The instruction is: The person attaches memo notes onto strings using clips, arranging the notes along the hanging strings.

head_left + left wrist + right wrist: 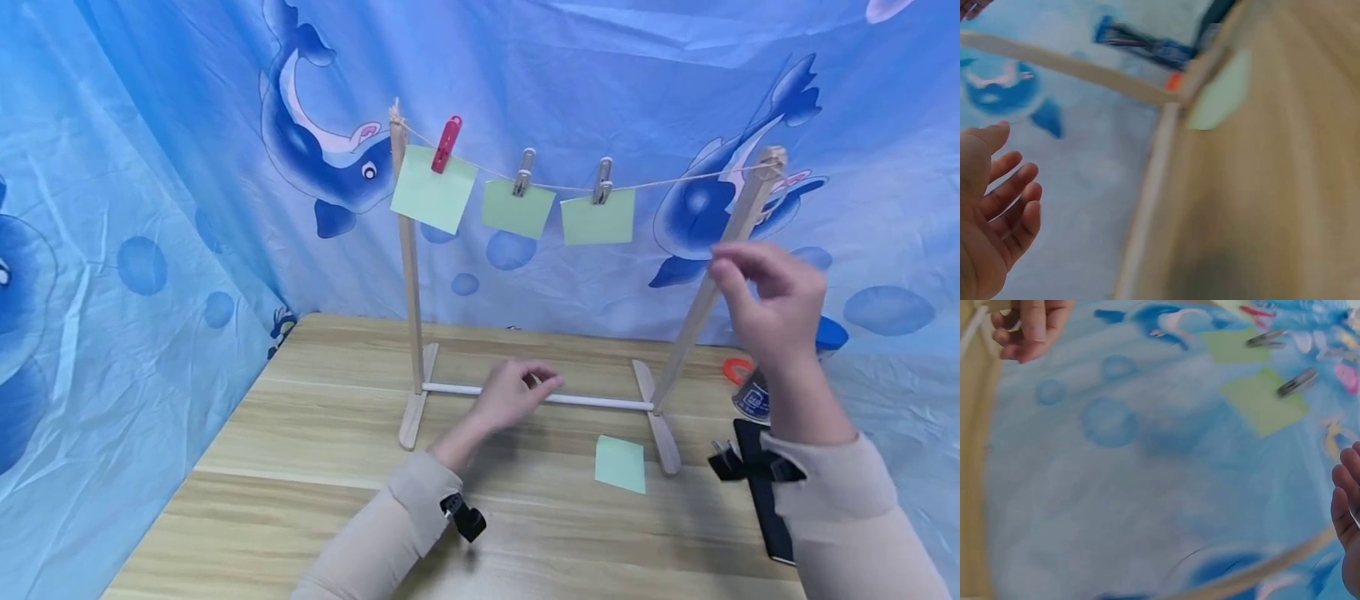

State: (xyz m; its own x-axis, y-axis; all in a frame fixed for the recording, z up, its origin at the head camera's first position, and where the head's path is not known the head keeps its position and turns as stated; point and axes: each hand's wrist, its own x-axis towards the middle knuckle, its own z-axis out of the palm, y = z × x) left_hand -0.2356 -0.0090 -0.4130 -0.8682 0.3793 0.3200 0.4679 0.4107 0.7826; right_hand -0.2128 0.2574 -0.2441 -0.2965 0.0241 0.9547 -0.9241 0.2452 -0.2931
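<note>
My left hand (517,392) hovers by the white crossbar (600,402) of a wooden stand, fingers loosely bent and holding nothing visible. Raised beside the stand's right post (697,308), my right hand (783,300) has relaxed fingers and nothing visible in them; its fingers (1342,487) show at the edge of the right wrist view. A string (675,180) runs between the posts. On it hang three pale green paper notes: one (431,196) under a red clothespin (447,143), the others (517,212) (597,222) under metal clips (524,172) (603,181).
Another green note (620,464) lies on the wooden table (300,433), near the stand's right foot (663,442). To the right are a dark flat object (776,533), a printed container (752,396) partly hidden by my arm, and an orange ring (735,369). A blue dolphin-print curtain (187,208) stands behind.
</note>
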